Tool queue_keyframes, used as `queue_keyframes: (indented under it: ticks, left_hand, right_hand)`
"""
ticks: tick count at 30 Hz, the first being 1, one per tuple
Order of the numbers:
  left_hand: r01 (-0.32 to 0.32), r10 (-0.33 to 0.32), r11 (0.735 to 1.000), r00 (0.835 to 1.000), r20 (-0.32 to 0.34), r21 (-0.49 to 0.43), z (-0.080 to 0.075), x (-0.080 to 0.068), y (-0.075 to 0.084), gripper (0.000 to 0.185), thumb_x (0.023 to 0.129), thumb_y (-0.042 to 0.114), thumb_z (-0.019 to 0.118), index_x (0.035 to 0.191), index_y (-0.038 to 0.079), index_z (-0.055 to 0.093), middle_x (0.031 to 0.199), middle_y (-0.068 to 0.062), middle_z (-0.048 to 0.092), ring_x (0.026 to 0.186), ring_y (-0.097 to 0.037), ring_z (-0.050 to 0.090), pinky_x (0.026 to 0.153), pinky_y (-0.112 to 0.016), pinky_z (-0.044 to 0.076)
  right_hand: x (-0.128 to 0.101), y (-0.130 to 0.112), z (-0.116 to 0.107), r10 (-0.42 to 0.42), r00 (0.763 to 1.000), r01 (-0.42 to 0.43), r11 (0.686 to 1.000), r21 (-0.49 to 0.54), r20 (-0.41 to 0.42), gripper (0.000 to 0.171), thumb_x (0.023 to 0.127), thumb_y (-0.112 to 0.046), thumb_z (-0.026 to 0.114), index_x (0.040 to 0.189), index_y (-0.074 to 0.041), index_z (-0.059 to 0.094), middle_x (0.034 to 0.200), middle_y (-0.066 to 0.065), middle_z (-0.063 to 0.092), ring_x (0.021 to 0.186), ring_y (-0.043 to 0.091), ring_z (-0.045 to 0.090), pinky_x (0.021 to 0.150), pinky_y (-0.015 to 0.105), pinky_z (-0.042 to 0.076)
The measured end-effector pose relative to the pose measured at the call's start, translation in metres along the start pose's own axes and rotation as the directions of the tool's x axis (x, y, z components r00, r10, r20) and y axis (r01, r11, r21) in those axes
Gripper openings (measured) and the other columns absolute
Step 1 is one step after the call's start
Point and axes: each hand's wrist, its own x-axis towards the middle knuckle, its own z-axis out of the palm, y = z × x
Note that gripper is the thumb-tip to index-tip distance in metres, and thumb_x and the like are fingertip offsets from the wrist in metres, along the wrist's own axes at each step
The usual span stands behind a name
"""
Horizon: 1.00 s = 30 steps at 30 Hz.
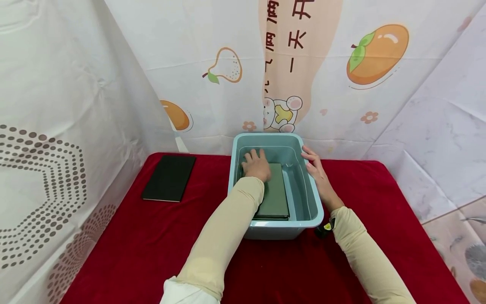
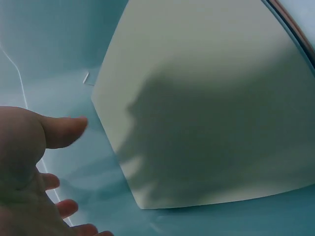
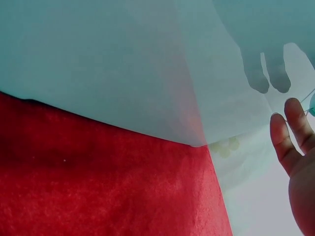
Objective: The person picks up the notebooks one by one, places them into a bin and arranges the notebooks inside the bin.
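Observation:
A light blue plastic tub [image 1: 274,230] stands on a red tablecloth [image 1: 144,245]. A green book [image 1: 276,195] lies flat on the tub's floor. My left hand [image 1: 257,165] reaches into the tub and rests flat on the book's far end, fingers spread and straight. The left wrist view has the book's cover [image 2: 211,98] beside my left hand [image 2: 29,162], over the tub floor [image 2: 49,49]. My right hand [image 1: 316,169] lies with straight fingers against the tub's right rim. Its fingers [image 3: 291,140] show beside the translucent tub wall [image 3: 98,64] in the right wrist view.
A dark flat notebook [image 1: 169,177] lies on the cloth to the left of the tub. Printed fabric backdrops [image 1: 212,76] close in the table at the back and both sides. Red cloth [image 3: 98,187] stretches in front of the tub.

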Motion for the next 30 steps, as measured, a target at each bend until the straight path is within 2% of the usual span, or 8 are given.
queue_keyframes:
  ticks: [6, 10, 15, 25, 30]
  left_hand:
    - [-0.026, 0.025, 0.998, 0.999, -0.02, -0.052, -0.005, -0.008, 0.001, 0.085, 0.102, 0.027, 0.056, 0.166, 0.024, 0.0, 0.172, -0.012, 0.001, 0.159, -0.043, 0.002, 0.126, -0.058, 0.021]
    - [-0.051, 0.049, 0.996, 0.998, -0.035, -0.069, -0.008, -0.013, 0.004, 0.082, 0.105, 0.037, 0.052, 0.166, 0.026, -0.003, 0.173, -0.008, -0.004, 0.159, -0.043, -0.003, 0.127, -0.059, 0.016]
    - [-0.093, 0.087, 0.99, 0.994, -0.064, -0.103, -0.013, -0.02, 0.012, 0.084, 0.104, 0.048, 0.052, 0.166, 0.029, -0.002, 0.174, -0.006, -0.006, 0.16, -0.041, -0.007, 0.128, -0.06, 0.013]
    - [-0.114, 0.106, 0.986, 0.992, -0.074, -0.12, -0.028, -0.02, 0.024, 0.084, 0.104, 0.053, 0.049, 0.165, 0.034, -0.005, 0.174, -0.002, -0.012, 0.159, -0.04, -0.015, 0.128, -0.062, 0.007]
    - [-0.159, 0.147, 0.979, 0.984, -0.097, -0.126, -0.038, -0.022, 0.027, 0.083, 0.103, 0.057, 0.046, 0.165, 0.035, -0.006, 0.174, -0.001, -0.012, 0.159, -0.041, -0.013, 0.128, -0.063, 0.006]
  right_hand:
    - [0.0, -0.003, 0.001, 0.003, 1.0, -0.003, 1.0, -0.014, 0.001, 0.051, 0.11, -0.026, 0.037, 0.157, -0.008, 0.027, 0.17, -0.006, 0.016, 0.157, 0.026, 0.014, 0.108, 0.027, 0.043]
    - [0.0, -0.003, 0.002, 0.005, 1.0, -0.005, 1.0, -0.028, 0.008, 0.05, 0.11, -0.027, 0.036, 0.156, -0.008, 0.028, 0.17, -0.007, 0.016, 0.157, 0.025, 0.014, 0.111, 0.035, 0.041]
    - [0.0, -0.002, 0.003, 0.005, 1.0, -0.004, 1.0, -0.03, 0.009, 0.049, 0.111, -0.025, 0.034, 0.155, -0.006, 0.028, 0.171, -0.006, 0.016, 0.158, 0.026, 0.013, 0.115, 0.043, 0.034]
    - [0.0, -0.005, 0.002, -0.002, 1.0, 0.002, 1.0, -0.029, 0.0, 0.049, 0.11, -0.024, 0.034, 0.155, -0.003, 0.028, 0.171, -0.004, 0.016, 0.157, 0.026, 0.012, 0.113, 0.036, 0.033]
    - [-0.001, -0.004, 0.002, 0.003, 1.0, -0.003, 0.999, -0.033, -0.008, 0.049, 0.11, -0.024, 0.034, 0.155, -0.004, 0.028, 0.17, -0.005, 0.016, 0.157, 0.025, 0.013, 0.113, 0.037, 0.033]
